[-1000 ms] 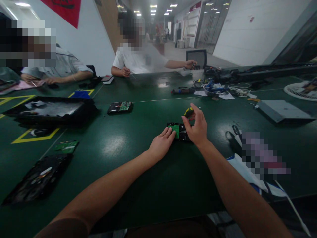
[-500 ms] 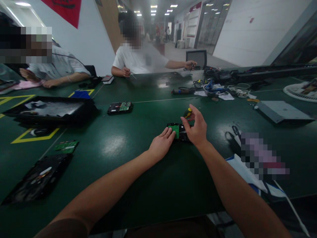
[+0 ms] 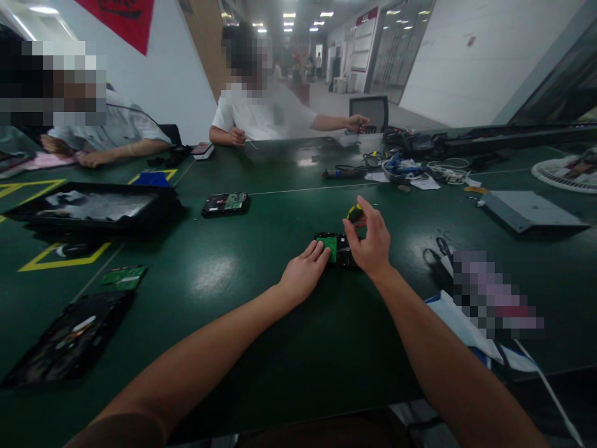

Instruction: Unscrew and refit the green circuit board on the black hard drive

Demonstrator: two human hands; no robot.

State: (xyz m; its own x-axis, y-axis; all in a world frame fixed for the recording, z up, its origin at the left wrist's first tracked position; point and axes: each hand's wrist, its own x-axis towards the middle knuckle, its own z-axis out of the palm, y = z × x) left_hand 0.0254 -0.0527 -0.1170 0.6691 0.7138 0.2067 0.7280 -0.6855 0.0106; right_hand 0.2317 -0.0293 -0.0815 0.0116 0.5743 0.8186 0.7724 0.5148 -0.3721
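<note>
In front of me on the table lies a small black hard drive (image 3: pixel 344 250) with a green circuit board (image 3: pixel 333 246) on its upper face. My left hand (image 3: pixel 306 269) rests on its left end, fingers stretched out flat over the board; the thumb is hidden. Above the drive's right part, my right hand (image 3: pixel 371 241) pinches a black-and-yellow screwdriver (image 3: pixel 354 214) between thumb and fingers. The screwdriver's handle tilts, and its tip is too hard to make out against the drive. The right hand covers the drive's right end.
A second hard drive (image 3: pixel 226 203) lies further left. A black tray (image 3: pixel 102 208), loose circuit board (image 3: pixel 124 277) and large black part (image 3: pixel 69 339) lie left. Cables (image 3: pixel 401 167) are at the back, a grey metal case (image 3: pixel 532 210) right. Two people sit across.
The screwdriver's handle has turned slightly within my right fingers, which have shifted a little. My left hand and the hard drive stay in place.
</note>
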